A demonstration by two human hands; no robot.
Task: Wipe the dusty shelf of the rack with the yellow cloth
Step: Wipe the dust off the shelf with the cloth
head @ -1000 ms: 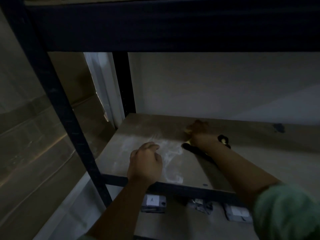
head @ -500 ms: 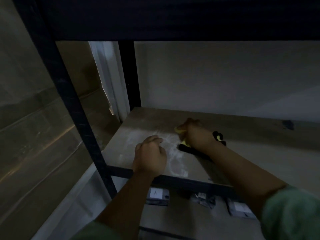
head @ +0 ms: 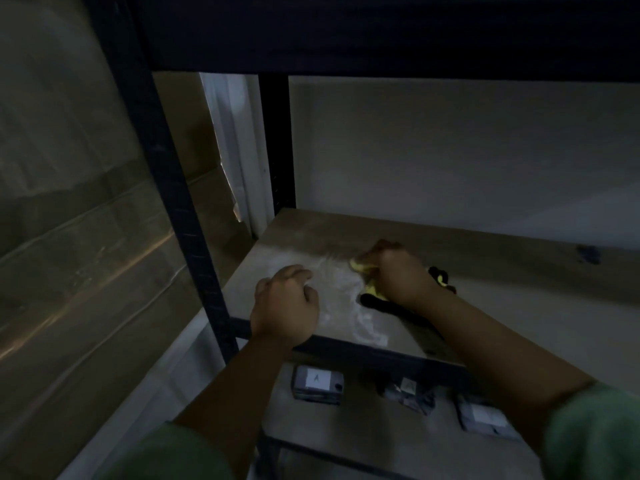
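Note:
The dusty shelf (head: pixel 502 282) is a brown board in a dark metal rack, with white dust smears (head: pixel 339 292) near its front left. My right hand (head: pixel 401 275) grips the bunched yellow cloth (head: pixel 362 268) and presses it on the shelf beside the dust. Only small parts of the cloth show under the fingers. My left hand (head: pixel 285 306) rests on the shelf's front edge with its fingers curled, holding nothing.
The rack's dark front post (head: pixel 166 174) stands left of my left hand, and the shelf above hangs overhead. Three small grey boxes (head: pixel 317 382) lie on the lower shelf. A dark spot (head: pixel 587 253) marks the shelf at the far right. A white wall lies behind.
My right hand with the cloth has slid toward me and leftward over the dust. My left hand has stayed on the front edge. My head has moved closer and lower.

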